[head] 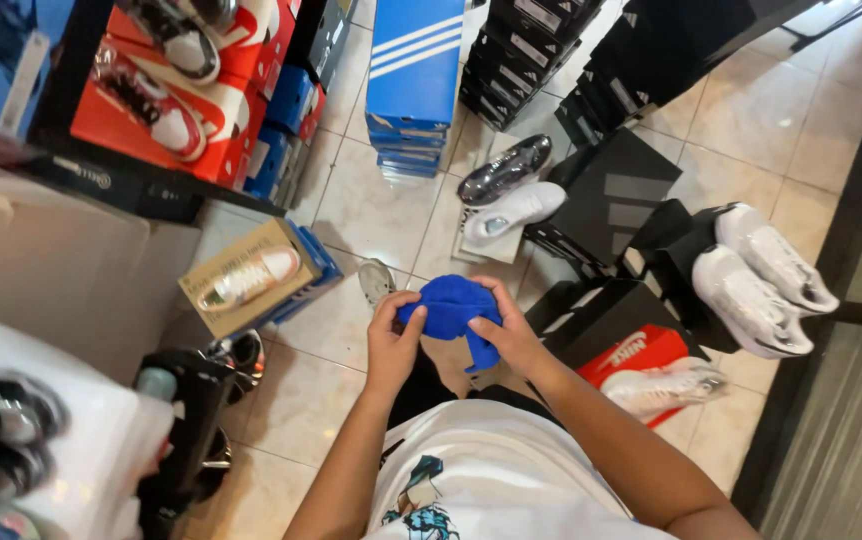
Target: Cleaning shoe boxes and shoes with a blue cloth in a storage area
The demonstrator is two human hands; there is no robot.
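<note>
- Head view: the left hand and the right hand meet in front of the person's chest, both closed around a bunched blue cloth.
- The left hand's fingers curl over the cloth's left edge; the right hand's fingers wrap its right side, and a tail of the cloth hangs down between the 2 hands.
- The cloth is held in the air above the tiled floor, touching nothing but the hands.
- Below the hands shows the person's white printed shirt.
- Just beyond the left hand, a single grey shoe lies on the floor.
- Further out, a dark glossy shoe and a white shoe lie side by side near a stack of blue boxes.
- To the right, a pair of white shoes rests on black boxes.
- Near the right forearm, another white shoe lies on a red box.
- To the left, a pale shoe sits on a tan box that rests on a blue box.
- At the upper left, orange-red boxes carry red and white shoes.
- At the lower left, a blurred white shelf holds dark shoes.
</note>
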